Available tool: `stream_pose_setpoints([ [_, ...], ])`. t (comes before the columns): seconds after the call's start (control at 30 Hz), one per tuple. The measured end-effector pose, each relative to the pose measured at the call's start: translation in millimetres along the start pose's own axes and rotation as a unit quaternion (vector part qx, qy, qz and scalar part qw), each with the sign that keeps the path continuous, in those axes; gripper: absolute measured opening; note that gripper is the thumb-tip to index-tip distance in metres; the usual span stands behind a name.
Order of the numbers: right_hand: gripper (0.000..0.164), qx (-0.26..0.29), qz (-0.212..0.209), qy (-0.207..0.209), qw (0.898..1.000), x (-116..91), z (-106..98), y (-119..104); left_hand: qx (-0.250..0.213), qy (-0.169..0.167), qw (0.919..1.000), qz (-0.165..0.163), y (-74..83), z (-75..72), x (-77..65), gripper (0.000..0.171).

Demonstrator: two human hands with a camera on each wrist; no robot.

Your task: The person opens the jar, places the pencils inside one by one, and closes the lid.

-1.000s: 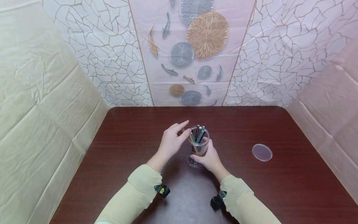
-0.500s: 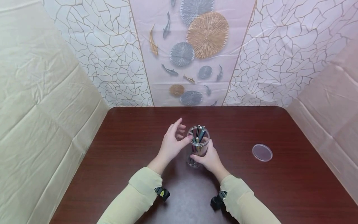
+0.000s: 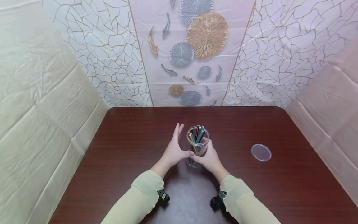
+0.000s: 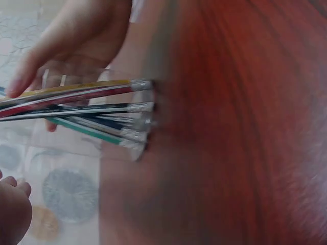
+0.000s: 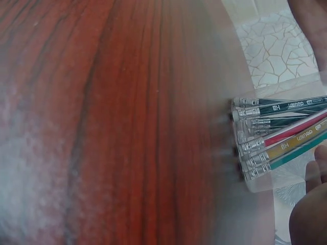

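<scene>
A tall clear plastic jar [image 3: 202,150] stands upright near the middle of the table, with several pencils [image 3: 199,135] inside. Dark, green, red and yellow pencils [image 5: 286,143] show through its wall in the right wrist view, metal-ringed ends down. From the right side, my right hand [image 3: 210,160] grips the jar, its thumb across the front and its fingers behind, partly hidden. My left hand [image 3: 175,151] is at the jar's left with fingers straight and spread from the thumb. Its thumb tip reaches the front of the jar, close to the right thumb.
A round clear lid [image 3: 261,152] lies flat on the dark red wooden table [image 3: 134,133], to the right of the jar. Behind the table hangs a patterned cloth [image 3: 181,56], with plain pale cloth on both sides. Small cameras sit on both wrists.
My left hand has come down from the jar's rim to its left side, its fingers now pointing up. A yellow pencil near the rim has settled into the jar. The right hand keeps its grip.
</scene>
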State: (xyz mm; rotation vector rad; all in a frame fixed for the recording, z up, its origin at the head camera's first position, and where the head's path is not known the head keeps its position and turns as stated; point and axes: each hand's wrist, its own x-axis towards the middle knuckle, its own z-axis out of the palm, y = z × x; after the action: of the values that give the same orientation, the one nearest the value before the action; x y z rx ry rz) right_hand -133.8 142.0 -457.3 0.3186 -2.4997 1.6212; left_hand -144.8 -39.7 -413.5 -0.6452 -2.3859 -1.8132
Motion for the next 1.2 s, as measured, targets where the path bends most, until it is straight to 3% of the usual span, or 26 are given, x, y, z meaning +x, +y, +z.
stream_pose_setpoints([
  [0.3, 0.084, -0.026, 0.005, 0.003, 1.000, -3, -2, -1, -0.017, -0.032, 0.9988, -0.034, -10.3, 16.1, -0.2, 0.131],
  [0.57, 0.082, -0.038, -0.013, 0.004, 0.999, -4, -3, 1, -0.012, -0.022, 0.9959, -0.086, -4.1, 25.4, -0.4, 0.120],
  [0.73, 0.082, -0.035, -0.020, -0.001, 0.999, -6, -2, 3, -0.016, -0.008, 0.9956, -0.092, -3.9, 31.5, -2.1, 0.116],
  [0.97, 0.084, -0.053, -0.040, -0.018, 0.998, -7, -3, 7, 0.019, -0.002, 0.9947, -0.101, -6.0, 33.6, -1.9, 0.099],
  [1.2, 0.087, -0.093, -0.062, -0.035, 0.993, -7, -23, 12, 0.036, -0.012, 0.9935, -0.107, -6.9, 33.5, 2.0, 0.096],
])
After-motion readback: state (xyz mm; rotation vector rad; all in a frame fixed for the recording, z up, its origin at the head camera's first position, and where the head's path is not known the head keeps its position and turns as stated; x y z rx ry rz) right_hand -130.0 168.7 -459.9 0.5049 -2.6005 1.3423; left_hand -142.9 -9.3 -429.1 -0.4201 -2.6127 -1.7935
